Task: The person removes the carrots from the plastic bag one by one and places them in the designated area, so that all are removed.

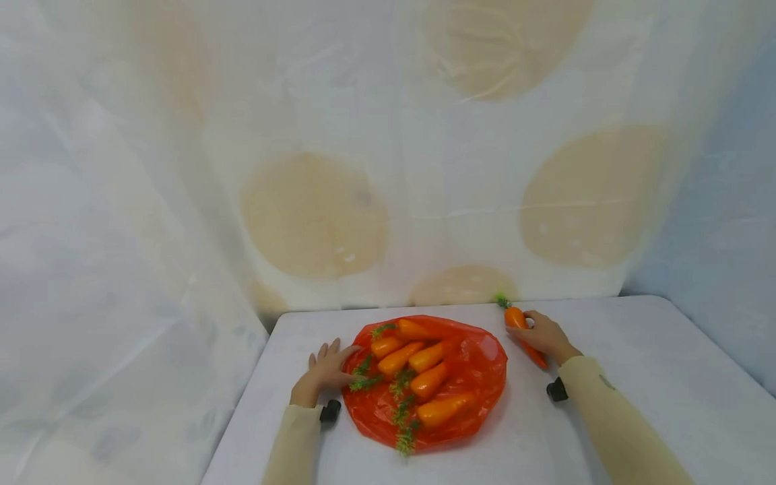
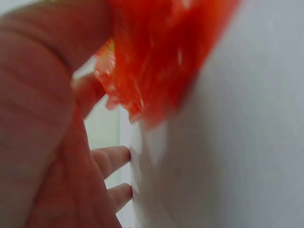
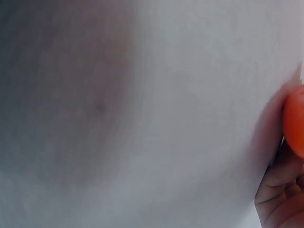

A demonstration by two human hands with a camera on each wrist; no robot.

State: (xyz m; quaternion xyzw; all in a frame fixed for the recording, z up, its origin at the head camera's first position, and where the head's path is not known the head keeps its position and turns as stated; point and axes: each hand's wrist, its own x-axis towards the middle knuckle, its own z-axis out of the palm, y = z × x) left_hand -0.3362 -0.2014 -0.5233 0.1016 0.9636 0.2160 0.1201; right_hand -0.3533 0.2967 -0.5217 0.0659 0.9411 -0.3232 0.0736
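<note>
Several orange carrots with green leafy tops lie in a red plastic bag spread out on the table. At the bag's left edge my left hand rests with its fingers spread; thumb and forefinger touch the red plastic. In the left wrist view the crumpled bag lies against the thumb and forefinger, while other fingers extend past it. Right of the bag, my right hand grips a single carrot, its green top pointing away from me. Only the edge of that carrot shows in the right wrist view.
The white table extends to the right of the right arm. Behind it hangs a pale sheet with tan round patches, and more pale sheeting closes in both sides. A black wrist camera sits on the left wrist, another on the right.
</note>
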